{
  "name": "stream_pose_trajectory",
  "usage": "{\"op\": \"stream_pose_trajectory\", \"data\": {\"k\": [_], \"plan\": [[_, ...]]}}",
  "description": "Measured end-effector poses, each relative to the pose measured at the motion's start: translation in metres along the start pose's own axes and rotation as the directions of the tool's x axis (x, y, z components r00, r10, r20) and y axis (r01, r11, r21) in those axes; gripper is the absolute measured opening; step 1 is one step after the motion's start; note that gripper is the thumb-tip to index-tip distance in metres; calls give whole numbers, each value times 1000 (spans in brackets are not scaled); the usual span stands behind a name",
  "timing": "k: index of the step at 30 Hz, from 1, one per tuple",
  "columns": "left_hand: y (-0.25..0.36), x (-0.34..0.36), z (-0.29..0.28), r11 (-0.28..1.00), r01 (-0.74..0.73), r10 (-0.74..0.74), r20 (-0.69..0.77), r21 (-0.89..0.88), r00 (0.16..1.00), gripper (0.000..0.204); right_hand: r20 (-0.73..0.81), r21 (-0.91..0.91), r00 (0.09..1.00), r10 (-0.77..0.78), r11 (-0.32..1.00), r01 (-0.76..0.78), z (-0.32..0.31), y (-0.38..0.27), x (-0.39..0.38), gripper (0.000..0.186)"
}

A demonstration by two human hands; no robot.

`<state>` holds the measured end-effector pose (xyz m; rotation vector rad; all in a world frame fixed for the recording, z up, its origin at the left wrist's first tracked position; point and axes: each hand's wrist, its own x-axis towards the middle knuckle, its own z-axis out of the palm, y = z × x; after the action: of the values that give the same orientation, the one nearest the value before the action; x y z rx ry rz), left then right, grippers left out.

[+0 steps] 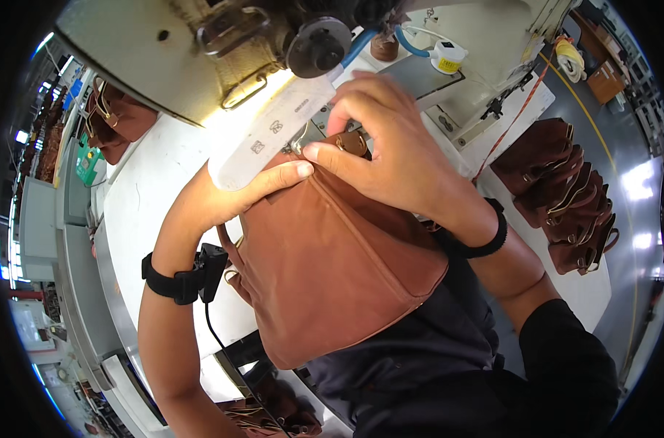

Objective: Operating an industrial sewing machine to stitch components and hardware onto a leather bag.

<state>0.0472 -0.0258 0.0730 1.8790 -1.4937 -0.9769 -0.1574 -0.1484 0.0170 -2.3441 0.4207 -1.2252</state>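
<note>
A brown leather bag point(339, 270) hangs down toward my lap, its upper edge at the presser foot point(297, 147) of a sewing machine point(164, 62). My left hand point(226, 201) grips that edge, thumb flat on the leather; its other fingers are hidden behind the bag and the pale guard point(252, 157). On the other side of the foot, my right hand point(401, 139) pinches the edge between thumb and curled fingers. Close to those fingers is a brass-coloured fitting point(354, 143). The needle itself cannot be made out.
Several brown bags point(558, 193) lie in a row at the right, and more bags point(120, 117) sit at the far left. A white bottle point(447, 57) stands behind my right hand. White tabletop point(146, 197) extends to the left.
</note>
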Motion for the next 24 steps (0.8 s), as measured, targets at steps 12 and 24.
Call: {"op": "stream_pose_trajectory", "data": {"k": [12, 24], "plan": [[-13, 2, -1, 991, 34, -26, -64, 131, 998, 46, 354, -5, 738, 575, 790, -613, -62, -23, -22, 47], [-17, 3, -4, 988, 101, -94, -62, 120, 994, 43, 244, 4, 848, 471, 874, -486, -13, -35, -2, 39]]}}
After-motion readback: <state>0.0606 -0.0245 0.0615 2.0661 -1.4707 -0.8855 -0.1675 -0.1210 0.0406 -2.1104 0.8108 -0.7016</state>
